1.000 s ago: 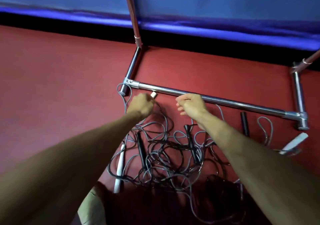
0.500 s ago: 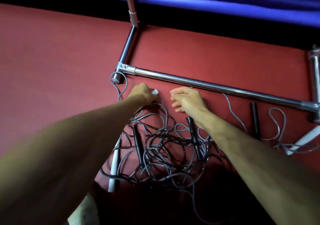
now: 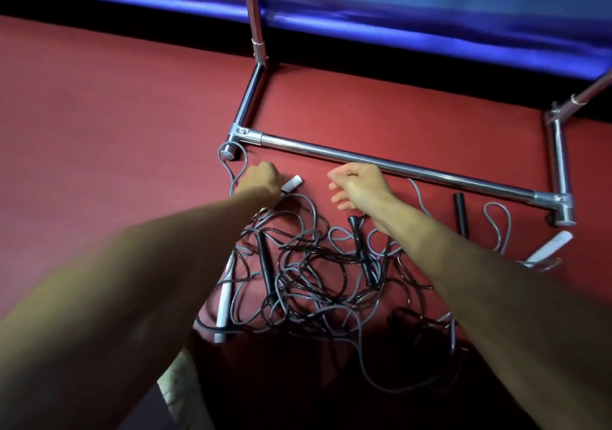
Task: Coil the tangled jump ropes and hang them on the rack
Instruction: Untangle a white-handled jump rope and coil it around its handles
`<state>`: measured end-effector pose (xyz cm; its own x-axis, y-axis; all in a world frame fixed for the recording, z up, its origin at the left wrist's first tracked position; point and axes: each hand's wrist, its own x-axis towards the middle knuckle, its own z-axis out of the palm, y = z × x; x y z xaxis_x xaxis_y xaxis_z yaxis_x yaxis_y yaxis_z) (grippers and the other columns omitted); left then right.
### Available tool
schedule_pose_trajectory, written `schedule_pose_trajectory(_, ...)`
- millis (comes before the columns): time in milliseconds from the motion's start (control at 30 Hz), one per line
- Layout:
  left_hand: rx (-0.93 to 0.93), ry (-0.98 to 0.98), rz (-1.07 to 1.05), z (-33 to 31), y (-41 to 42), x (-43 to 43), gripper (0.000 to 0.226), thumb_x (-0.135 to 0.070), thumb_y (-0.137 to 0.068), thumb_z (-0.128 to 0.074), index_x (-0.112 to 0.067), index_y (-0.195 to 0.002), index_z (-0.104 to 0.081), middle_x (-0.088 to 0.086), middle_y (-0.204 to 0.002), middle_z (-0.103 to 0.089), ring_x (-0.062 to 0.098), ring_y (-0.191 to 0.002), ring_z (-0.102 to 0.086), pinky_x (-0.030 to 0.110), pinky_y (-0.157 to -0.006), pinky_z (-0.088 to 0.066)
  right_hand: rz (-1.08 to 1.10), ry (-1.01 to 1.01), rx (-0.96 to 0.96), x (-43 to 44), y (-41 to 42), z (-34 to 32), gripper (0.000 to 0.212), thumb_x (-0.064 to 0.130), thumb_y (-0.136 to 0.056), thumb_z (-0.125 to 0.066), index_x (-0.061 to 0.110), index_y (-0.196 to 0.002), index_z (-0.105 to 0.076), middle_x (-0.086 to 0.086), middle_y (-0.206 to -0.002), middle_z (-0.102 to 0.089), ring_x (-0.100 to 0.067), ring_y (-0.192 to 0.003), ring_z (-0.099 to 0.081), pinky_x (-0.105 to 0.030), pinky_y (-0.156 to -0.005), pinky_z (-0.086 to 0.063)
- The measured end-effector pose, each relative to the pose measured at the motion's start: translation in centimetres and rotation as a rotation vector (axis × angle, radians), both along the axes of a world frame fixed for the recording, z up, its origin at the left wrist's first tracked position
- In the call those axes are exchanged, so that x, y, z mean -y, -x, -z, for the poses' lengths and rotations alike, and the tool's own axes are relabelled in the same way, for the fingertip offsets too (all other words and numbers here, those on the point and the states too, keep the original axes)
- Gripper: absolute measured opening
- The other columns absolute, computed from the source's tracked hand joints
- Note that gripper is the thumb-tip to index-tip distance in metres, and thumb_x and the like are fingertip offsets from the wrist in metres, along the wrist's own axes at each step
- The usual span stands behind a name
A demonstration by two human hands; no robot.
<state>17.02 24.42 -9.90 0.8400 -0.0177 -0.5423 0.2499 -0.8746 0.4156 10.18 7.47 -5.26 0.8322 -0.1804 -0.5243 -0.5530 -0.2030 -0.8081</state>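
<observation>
Head view looks down on the jump ropes (image 3: pixel 308 284), a tangle of grey and black cord on the red floor (image 3: pixel 116 131), just on the near side of the rack (image 3: pixel 397 165). The rack's chrome base bar runs left to right, dipping slightly toward the right, with a short foot tube at each end. Both uprights are cut off by the frame edges.

The left hand (image 3: pixel 261 181) is curled round a white handle (image 3: pixel 293 183). Only the handle's tip shows past the fingers, pointing up and to the right toward the bar. The right hand (image 3: pixel 357 184) is just beside it, fingers loosely bent, with nothing visible in them.

Among the cords, a second white handle (image 3: pixel 223 310) lies nearly straight toward the camera. Two black handles (image 3: pixel 265 264) (image 3: pixel 359 251) lie with a slight lean. A third black handle (image 3: pixel 461 213) lies apart to the right, near the bar. A further white handle (image 3: pixel 549 247) lies slanted by the right foot. One grey loop (image 3: pixel 231 171) passes round the left foot's end cap.

Both forearms cover parts of the tangle. Its near edge sinks into dark shadow, where single cords cannot be followed.
</observation>
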Motion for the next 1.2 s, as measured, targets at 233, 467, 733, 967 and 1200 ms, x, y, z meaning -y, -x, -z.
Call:
schedule_pose_trajectory(233, 0.192, -0.304, 0.199, 2.4, 0.3, 2.1, 0.039, -0.046, -0.089, -0.057, -0.014, -0.112, -0.061, 0.013, -0.114, -0.062, 0.035, -0.106, -0.06, 0.035, -0.077, -0.04, 0.025, -0.014, -0.025, -0.8, -0.8, 2.8, 0.012, 0.015, -0.093, -0.054, 0.016, -0.09, -0.065, -0.001, -0.082, -0.064, -0.016, -0.065, -0.061, -0.025, -0.056, -0.052)
schedule_pose_trajectory(467, 0.45, -0.113, 0.246, -1.5, 0.4, 3.4, 0.032, -0.036, -0.096, -0.047, -0.008, -0.104, -0.06, 0.015, -0.115, -0.056, 0.038, -0.106, -0.055, 0.041, -0.086, -0.039, 0.082, -0.018, 0.035, 0.2, 0.1, 0.3, 0.018, 0.01, -0.093, -0.049, 0.018, -0.084, -0.063, 0.0, -0.08, -0.061, -0.012, -0.063, -0.058, -0.025, -0.055, -0.05)
schedule_pose_trajectory(733, 0.603, 0.425, 0.011, -16.6, 3.5, 6.0, 0.013, -0.02, -0.088, -0.062, -0.01, -0.082, -0.057, 0.009, -0.08, -0.068, 0.022, -0.072, -0.063, 0.031, -0.069, -0.048, 0.02, 0.039, 0.161, 3.0, 2.4, -12.8, 0.018, 0.003, -0.093, -0.048, 0.014, -0.102, -0.059, -0.003, -0.085, -0.062, -0.016, -0.069, -0.061, -0.031, -0.062, -0.055)
schedule_pose_trajectory(967, 0.414, 0.903, -0.148, -30.6, 10.4, 8.4, 0.02, -0.01, -0.087, -0.063, -0.012, -0.068, -0.063, 0.001, -0.058, -0.065, 0.015, -0.059, -0.066, 0.041, -0.08, -0.058, -0.13, 0.379, 0.347, 6.0, 9.0, -25.2, 0.027, 0.024, -0.097, -0.047, 0.004, -0.09, -0.063, -0.014, -0.099, -0.067, -0.029, -0.095, -0.061, -0.038, -0.087, -0.046)
schedule_pose_trajectory(1200, 0.26, 1.27, -0.268, -39.6, 18.5, 8.2, 0.01, -0.014, -0.085, -0.056, -0.005, -0.083, -0.055, 0.011, -0.072, -0.052, 0.023, -0.068, -0.062, 0.031, -0.083, -0.051, -0.215, 0.057, 0.476, 7.0, 18.4, -34.5, 0.028, 0.023, -0.1, -0.044, 0.009, -0.089, -0.065, -0.009, -0.077, -0.071, -0.017, -0.08, -0.065, -0.023, -0.079, -0.046)
